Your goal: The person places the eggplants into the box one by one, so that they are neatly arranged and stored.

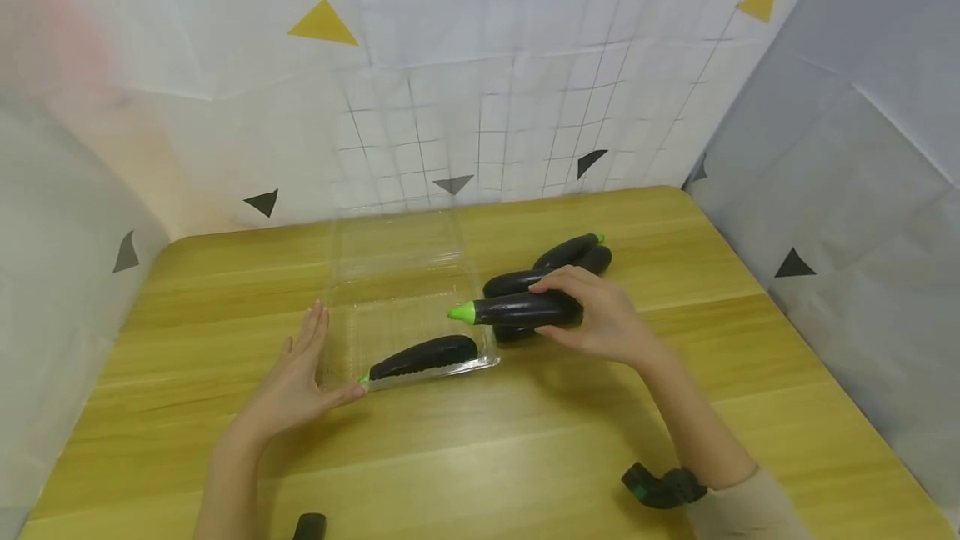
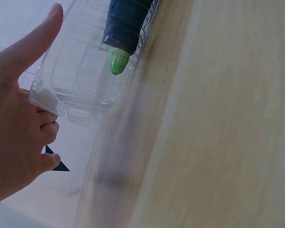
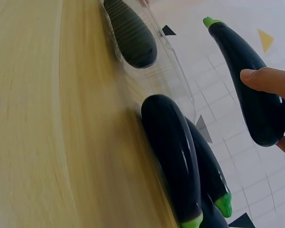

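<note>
My right hand [image 1: 603, 315] grips a dark purple eggplant [image 1: 517, 309] by its thick end, its green stem end pointing left over the right part of a clear plastic container [image 1: 487, 362]. In the right wrist view the thumb presses on the side of this held eggplant [image 3: 247, 71], which is raised above the table. Another eggplant [image 1: 426, 355] lies inside the container along its front wall, stem to the left. My left hand [image 1: 296, 382] rests at the container's left side with straight fingers, the thumb at the front left corner. The lid [image 1: 397, 240] stands open at the back.
Several more eggplants [image 1: 567, 251] lie piled to the right of the container, partly hidden by the right hand. White sheets [image 1: 525, 107] with coloured triangles rise behind the wooden table [image 1: 495, 473] and at its sides. Black straps with a device [image 1: 663, 487] sit at the right wrist.
</note>
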Demonstrator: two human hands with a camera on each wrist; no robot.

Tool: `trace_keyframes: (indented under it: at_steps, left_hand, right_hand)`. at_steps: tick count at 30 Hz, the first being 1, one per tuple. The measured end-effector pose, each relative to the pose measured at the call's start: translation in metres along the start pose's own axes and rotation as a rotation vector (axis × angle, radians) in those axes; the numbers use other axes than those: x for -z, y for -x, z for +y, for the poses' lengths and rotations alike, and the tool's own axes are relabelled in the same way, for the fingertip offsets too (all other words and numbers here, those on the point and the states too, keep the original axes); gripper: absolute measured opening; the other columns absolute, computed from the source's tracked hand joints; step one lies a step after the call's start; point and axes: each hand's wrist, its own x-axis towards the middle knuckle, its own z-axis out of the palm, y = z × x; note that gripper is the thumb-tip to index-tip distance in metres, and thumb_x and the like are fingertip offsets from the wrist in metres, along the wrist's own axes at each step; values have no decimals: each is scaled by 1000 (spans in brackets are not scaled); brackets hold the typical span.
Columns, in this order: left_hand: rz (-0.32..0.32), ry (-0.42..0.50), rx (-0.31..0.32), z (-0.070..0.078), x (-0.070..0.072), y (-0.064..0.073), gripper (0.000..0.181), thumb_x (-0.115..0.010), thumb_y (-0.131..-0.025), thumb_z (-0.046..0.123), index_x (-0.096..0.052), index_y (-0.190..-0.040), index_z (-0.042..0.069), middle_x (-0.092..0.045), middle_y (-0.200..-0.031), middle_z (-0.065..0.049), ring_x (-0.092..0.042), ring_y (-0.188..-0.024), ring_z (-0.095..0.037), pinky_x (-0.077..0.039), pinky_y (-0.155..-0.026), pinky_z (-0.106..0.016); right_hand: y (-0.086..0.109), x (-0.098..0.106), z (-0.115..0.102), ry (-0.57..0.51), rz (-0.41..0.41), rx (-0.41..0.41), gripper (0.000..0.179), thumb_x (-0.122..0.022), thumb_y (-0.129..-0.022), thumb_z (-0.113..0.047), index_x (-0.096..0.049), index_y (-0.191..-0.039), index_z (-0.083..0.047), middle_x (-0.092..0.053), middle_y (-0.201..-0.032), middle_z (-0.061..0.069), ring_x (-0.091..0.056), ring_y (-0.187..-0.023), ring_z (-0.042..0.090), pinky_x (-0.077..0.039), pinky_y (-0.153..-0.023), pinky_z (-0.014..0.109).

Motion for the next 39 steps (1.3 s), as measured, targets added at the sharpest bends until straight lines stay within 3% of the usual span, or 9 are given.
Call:
trace_keyframes:
  at_steps: [10, 17, 24, 33, 39]
  left_hand:
    - [-1, 9, 3, 0, 0, 0, 121, -73, -79, 54, 10, -152, 6, 19, -158, -8, 12, -145, -30, 2, -112, -61]
    - [-8, 17, 24, 1, 0, 0, 122, -73, -78, 55, 10, -153, 8, 22, -157, -1, 9, -144, -36, 1, -111, -63]
    - [0, 3, 43, 0, -1, 0, 122, -72, -77, 59, 10, -153, 11, 22, -157, 2, 4, -140, -50, -3, -108, -69]
    - [-3, 7, 30, 0, -1, -1, 122, -74, -77, 55, 10, -153, 9, 22, -157, -1, 8, -144, -37, 1, -111, -63]
    - [-4, 10, 28, 2, -1, -1, 122, -75, -78, 53, 10, -153, 9, 19, -159, -7, 7, -144, -37, 1, -111, -63]
  right_hand:
    - [-15, -14, -7, -22, -26, 28, 51, -87, -69, -27, -65, -115, -22, -62, -110, -5, -59, -98, 11, -53, -79, 34]
    - [-24, -28, -16, -79, -66, 35, 49, -85, -71, -26, -65, -115, -19, -62, -112, -5, -59, -100, 12, -52, -82, 32]
    - [-33, -40, -24, -82, -74, 37, 48, -85, -71, -24, -66, -115, -19, -62, -113, -5, -60, -103, 13, -52, -83, 33]
    - [-36, -46, -30, -91, -91, 21, 47, -84, -73, -27, -65, -115, -20, -62, -112, -7, -59, -99, 10, -53, -82, 33]
    - [-39, -50, -33, -85, -80, 34, 46, -83, -74, -30, -66, -115, -21, -62, -112, -8, -60, -100, 10, -53, -82, 33]
